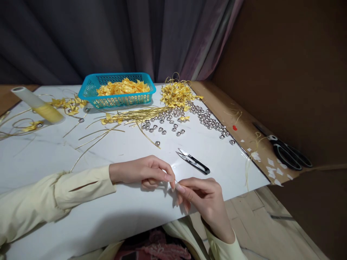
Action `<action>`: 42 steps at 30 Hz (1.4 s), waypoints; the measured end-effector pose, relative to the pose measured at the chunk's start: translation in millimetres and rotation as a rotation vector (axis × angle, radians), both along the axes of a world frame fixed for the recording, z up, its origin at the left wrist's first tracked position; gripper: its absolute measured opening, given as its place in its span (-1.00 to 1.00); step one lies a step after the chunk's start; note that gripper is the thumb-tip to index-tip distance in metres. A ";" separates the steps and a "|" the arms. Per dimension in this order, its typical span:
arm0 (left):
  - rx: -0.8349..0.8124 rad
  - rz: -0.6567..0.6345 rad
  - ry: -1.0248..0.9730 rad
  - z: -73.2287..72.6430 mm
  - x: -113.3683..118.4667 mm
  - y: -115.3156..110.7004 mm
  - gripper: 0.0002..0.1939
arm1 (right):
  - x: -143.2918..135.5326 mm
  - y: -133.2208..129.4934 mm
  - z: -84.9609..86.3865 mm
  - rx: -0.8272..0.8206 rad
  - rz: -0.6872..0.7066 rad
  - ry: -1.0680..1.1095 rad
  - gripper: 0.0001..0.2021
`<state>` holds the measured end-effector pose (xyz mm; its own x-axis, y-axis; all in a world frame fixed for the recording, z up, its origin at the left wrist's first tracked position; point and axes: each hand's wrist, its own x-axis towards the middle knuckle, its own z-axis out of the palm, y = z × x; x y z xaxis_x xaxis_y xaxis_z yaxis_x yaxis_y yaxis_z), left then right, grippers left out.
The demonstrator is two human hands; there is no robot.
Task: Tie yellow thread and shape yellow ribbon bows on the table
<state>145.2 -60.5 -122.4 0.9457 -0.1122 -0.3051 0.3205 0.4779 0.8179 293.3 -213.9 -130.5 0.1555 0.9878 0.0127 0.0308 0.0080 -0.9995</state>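
Close together above the front of the white table, my two hands are both closed in a pinch. Thumb and forefinger of my left hand (151,173) meet at the tips. My right hand (204,195) pinches just beside them. A short bit of thin strand (176,181) shows between the fingertips; the rest is hidden. Behind my hands lie small black thread snips (193,161), blades pointing left. Farther back are many silver beads (207,121), a bundle of gold cords (141,115) and a heap of yellow ribbon bows with cord (177,94).
A blue plastic basket (92,103) holds yellow ribbon pieces (124,87). At left, a cone of yellow thread (48,111) leans near corded bows (67,104). Black scissors (287,155) and white scraps (271,169) lie on brown cardboard to the right. A grey curtain (108,39) hangs behind.
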 end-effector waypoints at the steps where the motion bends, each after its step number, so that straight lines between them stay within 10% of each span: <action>1: 0.001 -0.002 0.000 0.0 0.1 0.0 -0.77 | 0.0 -0.1 -0.2 -0.001 0.003 0.002 -0.80; 42: 0.091 -0.004 0.019 1.9 -1.5 1.0 -0.73 | 0.7 2.1 -1.4 0.018 0.027 -0.015 -0.78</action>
<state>143.7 -59.5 -120.5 0.9393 -0.0872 -0.3319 0.3381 0.4005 0.8516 294.1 -211.8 -132.0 0.1286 0.9912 0.0327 0.0450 0.0271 -0.9986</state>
